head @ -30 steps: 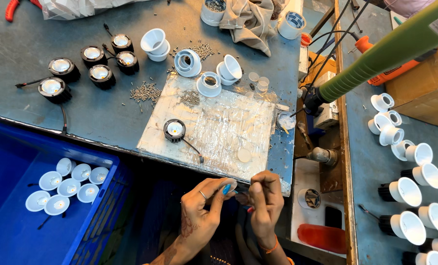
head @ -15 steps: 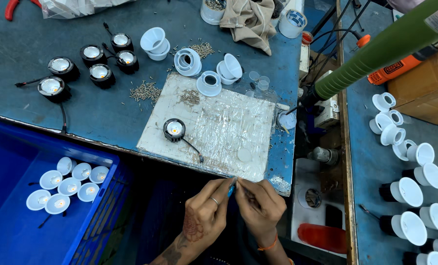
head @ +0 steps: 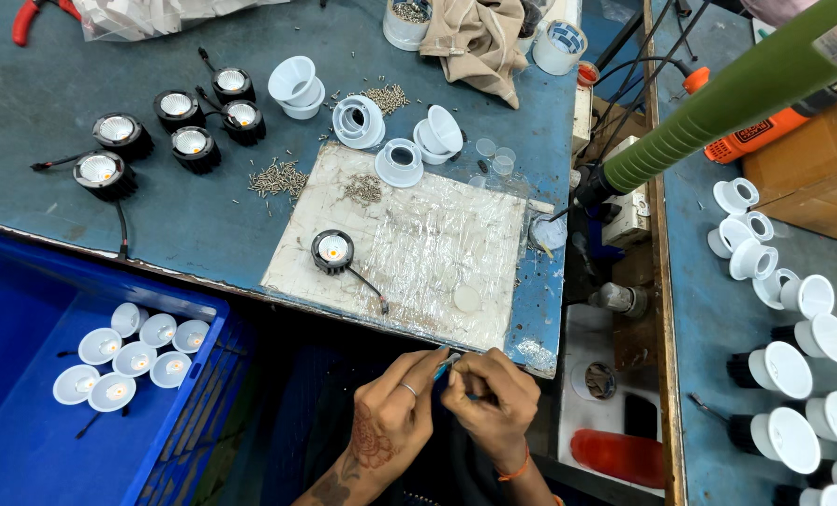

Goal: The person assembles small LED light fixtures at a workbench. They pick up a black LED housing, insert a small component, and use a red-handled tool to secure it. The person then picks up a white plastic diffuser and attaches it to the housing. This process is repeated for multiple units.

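Observation:
My left hand [head: 392, 414] and my right hand [head: 493, 403] meet below the table's front edge, fingers pinched together on a small blue-tipped tool [head: 447, 365]. What else lies between the fingers is hidden. Just above them, on a plastic-wrapped board [head: 437, 234], lies a black round lamp body [head: 332, 250] with a wire trailing to the right. A small white disc [head: 466, 298] rests near the board's front edge.
Several black lamp bodies [head: 170, 131] sit at the table's left, white cups [head: 297, 86] and rings [head: 398, 161] behind the board, screw piles [head: 278, 178] between. A blue crate [head: 194, 375] holds finished white lamps [head: 128, 354]. More white lamps [head: 793, 375] stand on the right bench under a green tube [head: 718, 103].
Both hands have come closer together below the table edge, the right hand's fingers now closed over the tool tip. The view has shifted slightly.

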